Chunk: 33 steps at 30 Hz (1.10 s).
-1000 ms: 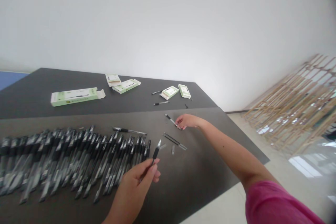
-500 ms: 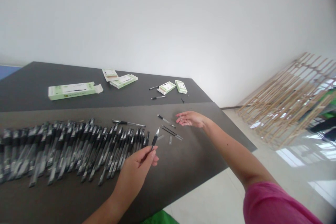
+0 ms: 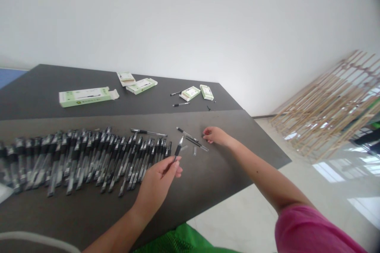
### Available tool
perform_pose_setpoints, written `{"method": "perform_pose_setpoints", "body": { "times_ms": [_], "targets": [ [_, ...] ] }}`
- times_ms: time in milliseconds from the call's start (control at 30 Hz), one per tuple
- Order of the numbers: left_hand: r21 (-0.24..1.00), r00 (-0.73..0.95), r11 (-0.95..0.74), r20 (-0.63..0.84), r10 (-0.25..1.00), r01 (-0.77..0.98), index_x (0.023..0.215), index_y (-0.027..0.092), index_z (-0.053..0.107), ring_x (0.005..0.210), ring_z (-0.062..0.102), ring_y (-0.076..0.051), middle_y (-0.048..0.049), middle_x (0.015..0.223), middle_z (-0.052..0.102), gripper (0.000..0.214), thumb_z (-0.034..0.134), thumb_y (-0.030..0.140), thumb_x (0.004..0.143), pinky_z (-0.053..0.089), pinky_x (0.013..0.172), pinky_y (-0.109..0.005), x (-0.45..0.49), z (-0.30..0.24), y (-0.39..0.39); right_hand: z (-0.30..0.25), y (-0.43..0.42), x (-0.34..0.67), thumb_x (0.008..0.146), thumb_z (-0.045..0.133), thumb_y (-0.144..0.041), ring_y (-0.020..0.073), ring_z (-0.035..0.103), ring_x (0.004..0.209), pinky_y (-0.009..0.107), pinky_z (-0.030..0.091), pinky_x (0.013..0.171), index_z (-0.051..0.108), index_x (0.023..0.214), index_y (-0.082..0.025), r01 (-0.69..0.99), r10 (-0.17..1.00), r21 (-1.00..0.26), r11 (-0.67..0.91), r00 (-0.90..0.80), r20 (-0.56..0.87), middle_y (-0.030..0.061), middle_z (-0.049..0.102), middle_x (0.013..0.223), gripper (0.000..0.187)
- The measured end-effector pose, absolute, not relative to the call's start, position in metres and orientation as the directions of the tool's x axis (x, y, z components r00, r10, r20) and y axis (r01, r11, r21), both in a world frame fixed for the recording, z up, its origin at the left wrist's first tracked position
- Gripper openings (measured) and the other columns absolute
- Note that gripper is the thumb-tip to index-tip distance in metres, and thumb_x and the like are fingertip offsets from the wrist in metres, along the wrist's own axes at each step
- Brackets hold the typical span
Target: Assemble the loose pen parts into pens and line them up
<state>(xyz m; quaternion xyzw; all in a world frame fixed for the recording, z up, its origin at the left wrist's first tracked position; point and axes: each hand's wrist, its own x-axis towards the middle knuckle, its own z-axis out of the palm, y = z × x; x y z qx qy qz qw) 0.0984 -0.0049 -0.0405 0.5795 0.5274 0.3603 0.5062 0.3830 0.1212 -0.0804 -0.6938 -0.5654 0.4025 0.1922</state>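
Observation:
My left hand (image 3: 162,178) is closed on a capless pen (image 3: 178,149) with a black grip, its clear conical tip pointing up. Off to its right, my right hand (image 3: 218,136) rests at the table surface with its fingertips drawn together; whatever they pinch is too small to make out. Between the hands lie another pen (image 3: 184,132), thin dark refills (image 3: 197,143) and a small clear cap (image 3: 194,151). A wide row of clear pens with black grips (image 3: 89,154) spreads to the left, and a single pen (image 3: 150,132) lies just behind it.
Green-and-white pen boxes (image 3: 86,95) lie along the back of the dark table (image 3: 231,170), several of them with flaps raised. Near the right-hand boxes is a pen (image 3: 181,104) and a small black piece (image 3: 208,108). A bamboo-like rack (image 3: 329,106) stands on the floor to the right.
My right hand has lowered to the table and its spread fingers have closed together. My left hand still holds the pen in much the same place. The view has shifted slightly.

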Motion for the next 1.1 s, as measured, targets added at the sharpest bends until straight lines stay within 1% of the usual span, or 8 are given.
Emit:
{"method": "perform_pose_setpoints", "body": {
  "times_ms": [67, 167, 367, 667, 833, 900, 1000, 1100],
  "targets": [
    [0.966, 0.187, 0.071, -0.12, 0.975, 0.247, 0.104, 0.017, 0.067, 0.072, 0.067, -0.017, -0.0023, 0.077, 0.072, 0.034, 0.05, 0.038, 0.083, 0.052, 0.072, -0.028, 0.099, -0.04, -0.005, -0.085, 0.118, 0.379, 0.07, 0.068, -0.011, 0.0062, 0.051, 0.045, 0.018, 0.043, 0.045, 0.063, 0.082, -0.017, 0.696, 0.951, -0.672, -0.253, 0.052, -0.304, -0.0023, 0.06, 0.067, 0.015],
    [0.965, 0.187, 0.069, -0.119, 0.975, 0.253, 0.104, 0.017, 0.066, 0.072, 0.067, -0.016, -0.0021, 0.077, 0.072, 0.034, 0.05, 0.038, 0.083, 0.051, 0.072, -0.027, 0.099, -0.04, -0.005, -0.086, 0.115, 0.378, 0.072, 0.068, -0.015, 0.0062, 0.051, 0.047, 0.018, 0.042, 0.048, 0.066, 0.092, -0.018, 0.763, 0.964, -0.612, -0.206, 0.051, -0.26, -0.0008, 0.063, 0.074, 0.021],
    [0.963, 0.187, 0.062, -0.113, 0.976, 0.261, 0.103, 0.018, 0.066, 0.072, 0.067, -0.016, -0.0018, 0.077, 0.072, 0.034, 0.049, 0.039, 0.083, 0.051, 0.071, -0.027, 0.098, -0.039, -0.005, -0.082, 0.112, 0.379, 0.08, 0.061, -0.019, 0.0082, 0.056, 0.052, 0.019, 0.044, 0.052, 0.066, 0.104, -0.018, 0.823, 0.966, -0.545, -0.158, 0.016, -0.256, 0.0028, 0.067, 0.083, 0.025],
    [0.959, 0.198, 0.058, -0.116, 0.973, 0.278, 0.104, 0.019, 0.066, 0.074, 0.067, -0.017, -0.0017, 0.079, 0.072, 0.036, 0.049, 0.042, 0.083, 0.05, 0.072, -0.027, 0.097, -0.045, -0.003, -0.083, 0.11, 0.378, 0.082, 0.058, -0.021, 0.0089, 0.06, 0.056, 0.018, 0.046, 0.055, 0.066, 0.107, -0.016, 0.863, 0.972, -0.492, -0.11, -0.009, -0.233, 0.0039, 0.068, 0.084, 0.026],
    [0.958, 0.19, 0.062, -0.119, 0.975, 0.279, 0.104, 0.019, 0.066, 0.074, 0.067, -0.018, -0.0021, 0.078, 0.072, 0.036, 0.049, 0.042, 0.083, 0.051, 0.072, -0.028, 0.097, -0.045, -0.003, -0.082, 0.113, 0.38, 0.083, 0.058, -0.026, 0.0097, 0.061, 0.056, 0.019, 0.046, 0.056, 0.067, 0.103, -0.019, 0.878, 0.98, -0.468, -0.098, 0.004, -0.198, 0.0013, 0.07, 0.08, 0.023],
    [0.961, 0.192, 0.065, -0.12, 0.974, 0.269, 0.104, 0.018, 0.066, 0.075, 0.068, -0.018, -0.0024, 0.079, 0.072, 0.036, 0.049, 0.042, 0.084, 0.051, 0.073, -0.029, 0.097, -0.046, -0.002, -0.078, 0.125, 0.387, 0.083, 0.058, -0.027, 0.0115, 0.063, 0.062, 0.02, 0.048, 0.061, 0.068, 0.1, -0.02, 0.894, 0.987, -0.437, -0.105, 0.04, -0.155, 0.0016, 0.071, 0.084, 0.021],
    [0.965, 0.197, 0.069, -0.121, 0.973, 0.252, 0.105, 0.018, 0.065, 0.074, 0.068, -0.018, -0.0023, 0.079, 0.072, 0.036, 0.049, 0.042, 0.084, 0.051, 0.073, -0.029, 0.098, -0.049, -0.002, -0.067, 0.154, 0.402, 0.086, 0.054, -0.025, 0.0159, 0.065, 0.081, 0.024, 0.048, 0.075, 0.068, 0.098, -0.02, 0.919, 0.988, -0.364, -0.154, 0.142, -0.06, 0.0044, 0.07, 0.095, 0.02],
    [0.967, 0.189, 0.076, -0.124, 0.974, 0.242, 0.105, 0.018, 0.066, 0.071, 0.067, -0.017, -0.002, 0.077, 0.072, 0.035, 0.049, 0.041, 0.083, 0.052, 0.072, -0.029, 0.099, -0.05, -0.002, -0.055, 0.19, 0.417, 0.09, 0.05, -0.027, 0.0191, 0.061, 0.099, 0.033, 0.046, 0.086, 0.065, 0.103, -0.018, 0.928, 0.97, -0.3, -0.22, 0.24, 0.029, 0.0076, 0.066, 0.108, 0.022]
  ]
}}
